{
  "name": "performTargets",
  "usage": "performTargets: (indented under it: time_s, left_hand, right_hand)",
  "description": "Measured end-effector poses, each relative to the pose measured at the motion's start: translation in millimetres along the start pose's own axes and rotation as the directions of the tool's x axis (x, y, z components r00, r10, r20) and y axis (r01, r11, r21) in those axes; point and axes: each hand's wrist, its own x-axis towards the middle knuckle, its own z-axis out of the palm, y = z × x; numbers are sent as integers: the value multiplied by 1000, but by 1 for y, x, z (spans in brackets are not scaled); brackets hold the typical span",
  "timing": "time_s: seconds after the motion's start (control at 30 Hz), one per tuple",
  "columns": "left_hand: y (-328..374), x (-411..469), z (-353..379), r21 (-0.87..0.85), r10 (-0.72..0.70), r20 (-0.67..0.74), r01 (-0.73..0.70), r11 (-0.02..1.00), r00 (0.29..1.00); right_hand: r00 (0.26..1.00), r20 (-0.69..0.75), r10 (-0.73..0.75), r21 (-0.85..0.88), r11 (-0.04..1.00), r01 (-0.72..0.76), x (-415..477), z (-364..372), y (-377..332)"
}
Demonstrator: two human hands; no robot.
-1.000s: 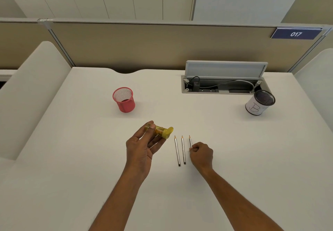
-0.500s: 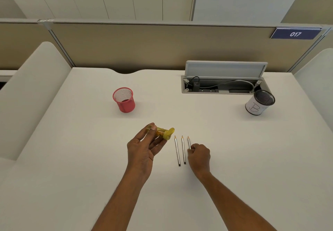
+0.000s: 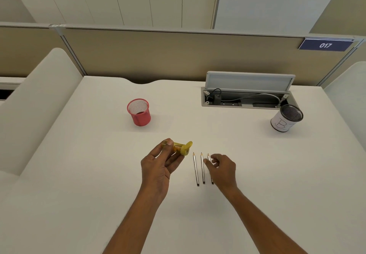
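My left hand (image 3: 158, 166) holds a small yellow translucent sharpener (image 3: 181, 148) between thumb and fingers, its cap end pointing right. Three pencils lie side by side on the white desk (image 3: 99, 174), tips pointing away: the left pencil (image 3: 195, 169), the middle pencil (image 3: 202, 168) and the right pencil (image 3: 209, 157), which is partly hidden under my right hand (image 3: 223, 169). That hand hovers over the right pencil with fingers loosely spread, holding nothing.
A red mesh cup (image 3: 139, 112) stands at the back left. A black mesh cup with a white label marked B (image 3: 285, 118) stands at the back right. An open cable tray (image 3: 245, 99) with a raised lid sits at the desk's rear. Padded side panels flank the desk.
My right hand, which was curled over the right pencil, has opened its fingers and lifted slightly. My left hand with the sharpener has barely moved.
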Motion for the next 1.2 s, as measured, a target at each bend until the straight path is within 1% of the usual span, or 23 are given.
performTargets:
  time_s: [0.1, 0.2, 0.3, 0.37, 0.53, 0.67, 0.8, 0.97, 1.2]
  left_hand:
    - [0, -1, 2, -13, -3, 3, 3, 1000, 1000]
    - [-1, -2, 5, -7, 1, 11, -1, 1000, 1000]
    - [1, -2, 8, -8, 10, 11, -10, 1000, 1000]
    - [1, -1, 9, -13, 19, 9, -19, 1000, 1000]
    - [4, -1, 9, -21, 42, 8, -42, 999, 999]
    - [5, 0, 9, -20, 48, 9, -48, 999, 999]
    - [5, 0, 7, -23, 51, 1, -51, 998, 999]
    - [6, 1, 8, -39, 48, 4, -48, 998, 999]
    - [7, 1, 12, -29, 48, 12, -48, 998, 999]
  right_hand:
    - [996, -5, -93, 187, 978, 93, -6, -21, -44]
    - [975, 37, -221, 363, 911, 193, -19, -48, -94]
    - [961, 57, -272, 480, 851, 212, -33, -68, -134]
    - [964, 84, -254, 514, 840, 177, -40, -74, -148]
    - [981, 156, -119, 583, 813, 6, -47, -71, -154]
    - [969, 246, -34, 655, 742, -140, -49, -68, -154]
    - [949, 316, 13, 699, 673, -243, -47, -68, -151]
    - [929, 368, 49, 732, 601, -321, -44, -67, -140]
    - [915, 399, 61, 742, 565, -361, -44, -60, -131]
